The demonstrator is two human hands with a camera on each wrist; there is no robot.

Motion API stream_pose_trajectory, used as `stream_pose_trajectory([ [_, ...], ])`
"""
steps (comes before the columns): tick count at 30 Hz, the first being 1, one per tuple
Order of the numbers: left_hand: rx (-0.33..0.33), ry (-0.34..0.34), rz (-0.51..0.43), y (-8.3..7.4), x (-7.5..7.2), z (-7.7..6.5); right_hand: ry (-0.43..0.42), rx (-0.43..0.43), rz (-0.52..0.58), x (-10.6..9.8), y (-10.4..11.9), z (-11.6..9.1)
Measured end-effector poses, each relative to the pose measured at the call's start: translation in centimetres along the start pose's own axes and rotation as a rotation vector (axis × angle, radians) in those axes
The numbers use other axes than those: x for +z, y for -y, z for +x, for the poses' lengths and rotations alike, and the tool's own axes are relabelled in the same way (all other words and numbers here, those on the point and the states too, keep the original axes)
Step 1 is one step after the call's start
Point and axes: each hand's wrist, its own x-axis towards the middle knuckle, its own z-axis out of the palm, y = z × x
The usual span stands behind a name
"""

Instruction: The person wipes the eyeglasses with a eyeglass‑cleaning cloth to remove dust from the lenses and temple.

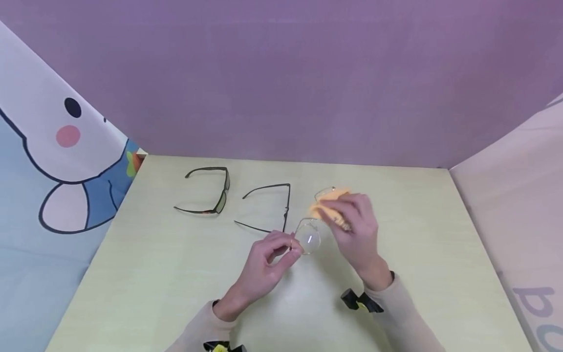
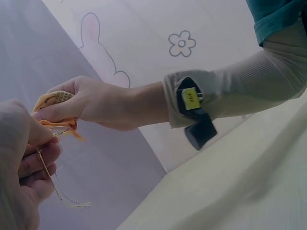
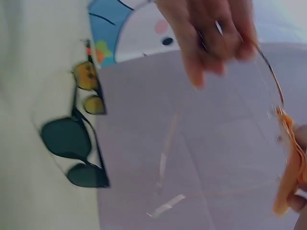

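Observation:
My left hand (image 1: 266,264) pinches one end of a pair of thin-rimmed eyeglasses (image 1: 313,230) just above the table. Its clear round lens catches a bright reflection. An orange cleaning cloth (image 1: 331,203) with dark print is gripped in my right hand (image 1: 358,234), folded over the other lens, which it mostly hides. In the left wrist view, the glasses' thin temple (image 2: 44,163) passes by the curled fingers of the left hand (image 2: 24,158). From the right wrist, the cloth (image 3: 289,165) shows at the right edge, against the glasses' rim.
Black-framed glasses (image 1: 288,208) lie on the table beyond my left hand, temples unfolded. Farther left rest dark sunglasses (image 1: 226,188), also unfolded. A purple wall (image 1: 281,88) stands behind the table, with printed panels on both sides.

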Motion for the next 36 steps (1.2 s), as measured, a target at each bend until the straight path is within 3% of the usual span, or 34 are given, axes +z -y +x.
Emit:
stream_pose_trajectory([
  [2,-0.011,-0.008,0.0,0.1,-0.1,0.0,0.037,-0.055,-0.001,0.2,0.2,-0.4],
  [4,-0.006,-0.011,-0.001,0.2,-0.1,0.0,0.048,-0.053,0.003,0.4,0.2,-0.6],
  [9,-0.004,0.001,-0.008,0.4,0.0,-0.2,-0.034,0.12,0.014,0.2,-0.4,-0.2],
  [11,-0.012,0.002,-0.01,0.4,0.1,-0.2,-0.052,0.146,0.016,0.1,-0.4,-0.1],
  [18,-0.014,-0.009,-0.022,0.3,-0.2,-0.2,0.051,-0.045,0.008,0.6,0.3,-0.6],
  [20,0.0,-0.012,-0.022,0.4,-0.2,-0.1,0.067,-0.053,0.002,0.6,0.3,-0.5],
  [26,0.015,0.005,-0.017,0.8,0.0,-0.1,0.017,0.133,0.011,0.2,-0.6,0.0],
  [28,0.004,0.008,-0.013,0.8,0.0,-0.2,0.015,0.157,0.012,0.1,-0.7,0.0],
  [36,0.014,-0.008,-0.005,0.6,-0.2,-0.1,0.102,-0.037,0.006,0.2,-0.1,-0.8],
])
